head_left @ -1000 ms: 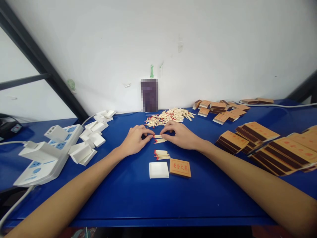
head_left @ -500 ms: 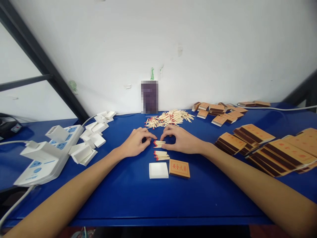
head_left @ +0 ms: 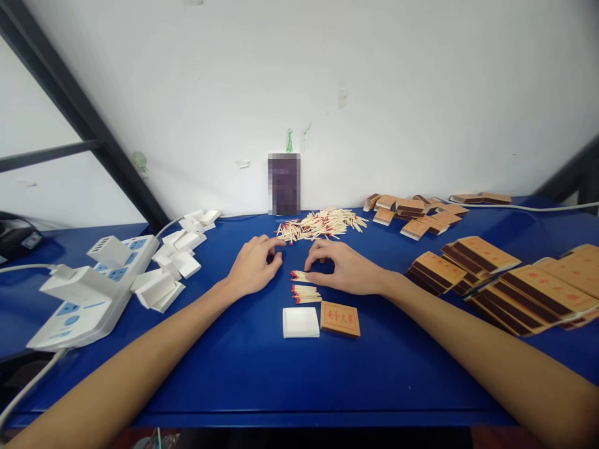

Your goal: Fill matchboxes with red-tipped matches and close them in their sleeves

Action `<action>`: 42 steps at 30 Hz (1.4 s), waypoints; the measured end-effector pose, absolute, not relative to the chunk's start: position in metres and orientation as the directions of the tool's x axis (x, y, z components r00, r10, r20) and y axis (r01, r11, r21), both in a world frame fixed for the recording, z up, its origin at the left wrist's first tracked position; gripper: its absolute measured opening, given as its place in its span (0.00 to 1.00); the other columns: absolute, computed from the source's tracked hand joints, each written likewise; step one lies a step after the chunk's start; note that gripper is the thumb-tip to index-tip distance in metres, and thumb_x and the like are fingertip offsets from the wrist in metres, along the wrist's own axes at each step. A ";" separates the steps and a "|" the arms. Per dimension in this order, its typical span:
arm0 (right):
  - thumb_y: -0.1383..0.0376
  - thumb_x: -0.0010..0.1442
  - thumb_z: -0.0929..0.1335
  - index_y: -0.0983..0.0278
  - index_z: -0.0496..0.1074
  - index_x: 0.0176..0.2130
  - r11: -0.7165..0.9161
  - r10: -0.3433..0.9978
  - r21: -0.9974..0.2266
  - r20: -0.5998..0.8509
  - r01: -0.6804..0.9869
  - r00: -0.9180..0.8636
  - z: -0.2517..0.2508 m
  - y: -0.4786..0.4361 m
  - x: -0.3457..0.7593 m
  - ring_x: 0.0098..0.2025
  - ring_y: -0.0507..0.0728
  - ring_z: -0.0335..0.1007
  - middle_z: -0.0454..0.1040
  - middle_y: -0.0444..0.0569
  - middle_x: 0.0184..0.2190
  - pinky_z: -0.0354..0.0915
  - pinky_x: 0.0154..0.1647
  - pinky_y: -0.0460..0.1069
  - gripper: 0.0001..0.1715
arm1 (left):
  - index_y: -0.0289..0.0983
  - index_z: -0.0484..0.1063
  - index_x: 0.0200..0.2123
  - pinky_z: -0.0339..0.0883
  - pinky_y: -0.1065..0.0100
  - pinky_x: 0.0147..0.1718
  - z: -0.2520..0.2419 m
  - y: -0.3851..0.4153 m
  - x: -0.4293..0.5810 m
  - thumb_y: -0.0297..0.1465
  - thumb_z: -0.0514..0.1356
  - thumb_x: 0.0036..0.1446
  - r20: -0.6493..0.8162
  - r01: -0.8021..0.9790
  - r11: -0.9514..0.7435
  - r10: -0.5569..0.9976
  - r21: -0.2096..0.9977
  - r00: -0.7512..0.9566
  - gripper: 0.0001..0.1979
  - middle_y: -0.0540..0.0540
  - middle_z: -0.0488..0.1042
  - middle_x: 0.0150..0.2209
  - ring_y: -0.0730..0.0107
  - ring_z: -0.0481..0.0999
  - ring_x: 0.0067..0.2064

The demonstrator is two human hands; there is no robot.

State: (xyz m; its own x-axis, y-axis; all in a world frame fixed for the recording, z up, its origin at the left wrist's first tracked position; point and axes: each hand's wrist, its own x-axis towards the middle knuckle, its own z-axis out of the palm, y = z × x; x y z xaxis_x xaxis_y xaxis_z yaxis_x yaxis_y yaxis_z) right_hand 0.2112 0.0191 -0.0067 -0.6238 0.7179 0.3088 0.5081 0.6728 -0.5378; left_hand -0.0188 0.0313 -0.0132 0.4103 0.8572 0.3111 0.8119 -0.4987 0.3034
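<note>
My right hand [head_left: 344, 267] rests low over the blue table, thumb and index finger curled round the tail ends of a small bunch of matches [head_left: 298, 275]. Their red heads point left. My left hand [head_left: 256, 265] is open to the left of the bunch, thumb and index finger apart with nothing between them. Just nearer to me lies a second row of matches [head_left: 306, 294], heads also to the left. Below it are a white inner matchbox tray [head_left: 301, 322] and an orange-brown matchbox [head_left: 340, 319], side by side.
A loose heap of matches [head_left: 327, 223] lies by the wall. White trays [head_left: 175, 249] and a power strip [head_left: 107, 290] are on the left. Matchbox sleeves [head_left: 412, 209] lie at the back right, with stacked matchboxes [head_left: 547, 290] nearer on the right.
My left hand has drawn back to the left from the upper bunch, its index finger no longer beside the match heads. My right hand stays at the bunch, slightly lower.
</note>
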 end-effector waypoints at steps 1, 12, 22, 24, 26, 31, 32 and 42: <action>0.63 0.59 0.69 0.62 0.76 0.34 0.657 0.738 -0.540 0.322 0.525 -0.592 -0.007 0.020 0.212 0.35 0.53 0.67 0.73 0.46 0.33 0.62 0.39 0.50 0.06 | 0.39 0.73 0.52 0.64 0.57 0.45 -0.014 0.031 -0.019 0.31 0.53 0.63 0.316 0.824 -0.489 0.860 0.286 0.400 0.17 0.44 0.72 0.38 0.60 0.69 0.42; 0.63 0.61 0.64 0.63 0.75 0.48 0.265 0.937 -0.208 0.285 0.942 -0.200 -0.012 0.041 0.228 0.33 0.59 0.72 0.77 0.48 0.28 0.59 0.39 0.52 0.18 | 0.43 0.59 0.64 0.54 0.41 0.60 -0.014 0.030 -0.021 0.32 0.47 0.67 0.184 0.805 -0.569 0.820 0.167 0.542 0.24 0.43 0.53 0.69 0.50 0.51 0.68; 0.68 0.64 0.61 0.64 0.73 0.54 0.437 0.870 -0.120 0.306 0.892 -0.385 -0.016 0.043 0.219 0.46 0.62 0.69 0.71 0.58 0.45 0.63 0.47 0.53 0.21 | 0.41 0.67 0.57 0.58 0.48 0.57 -0.015 0.030 -0.021 0.30 0.48 0.66 0.270 0.765 -0.619 0.778 0.178 0.567 0.19 0.43 0.64 0.62 0.55 0.60 0.62; 0.69 0.65 0.60 0.62 0.72 0.57 0.468 0.858 -0.120 0.297 0.875 -0.419 -0.017 0.044 0.219 0.45 0.61 0.69 0.69 0.58 0.44 0.64 0.49 0.54 0.24 | 0.41 0.69 0.55 0.60 0.50 0.55 -0.014 0.028 -0.020 0.30 0.49 0.66 0.288 0.767 -0.617 0.777 0.176 0.560 0.18 0.43 0.67 0.59 0.56 0.63 0.59; 0.69 0.66 0.60 0.62 0.72 0.58 0.485 0.851 -0.132 0.296 0.864 -0.433 -0.018 0.045 0.220 0.44 0.61 0.69 0.69 0.58 0.44 0.64 0.49 0.55 0.24 | 0.41 0.69 0.54 0.60 0.52 0.54 -0.013 0.028 -0.020 0.30 0.49 0.66 0.290 0.764 -0.626 0.769 0.157 0.570 0.17 0.44 0.68 0.57 0.56 0.64 0.57; 0.70 0.64 0.60 0.64 0.74 0.54 0.522 0.828 -0.157 0.330 0.838 -0.454 -0.022 0.049 0.223 0.47 0.62 0.68 0.69 0.58 0.43 0.63 0.51 0.56 0.22 | 0.41 0.69 0.55 0.60 0.52 0.49 -0.007 0.032 -0.017 0.33 0.50 0.66 0.269 0.775 -0.632 0.750 0.020 0.604 0.17 0.42 0.70 0.52 0.54 0.66 0.52; 0.70 0.64 0.61 0.64 0.74 0.54 0.527 0.825 -0.170 0.336 0.833 -0.454 -0.023 0.050 0.223 0.47 0.62 0.68 0.70 0.57 0.43 0.63 0.51 0.55 0.22 | 0.41 0.70 0.54 0.60 0.52 0.48 -0.005 0.034 -0.016 0.33 0.51 0.65 0.276 0.786 -0.618 0.756 0.002 0.594 0.17 0.42 0.72 0.50 0.55 0.67 0.50; 0.71 0.61 0.63 0.66 0.77 0.44 0.567 0.808 -0.276 0.370 0.776 -0.459 -0.022 0.045 0.229 0.49 0.61 0.69 0.75 0.56 0.44 0.63 0.53 0.55 0.15 | 0.36 0.72 0.27 0.62 0.54 0.43 0.003 0.066 0.015 0.39 0.57 0.59 0.292 0.913 -0.408 0.872 -0.011 0.393 0.14 0.38 0.77 0.35 0.50 0.75 0.41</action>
State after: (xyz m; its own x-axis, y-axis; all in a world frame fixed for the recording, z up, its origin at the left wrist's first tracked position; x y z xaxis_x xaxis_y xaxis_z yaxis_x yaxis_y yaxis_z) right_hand 0.2286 0.0453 -0.0220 -0.4590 0.8078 0.3697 0.7762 0.5671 -0.2755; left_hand 0.0149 0.0663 0.0034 0.3934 0.8718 0.2920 0.9128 -0.4082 -0.0111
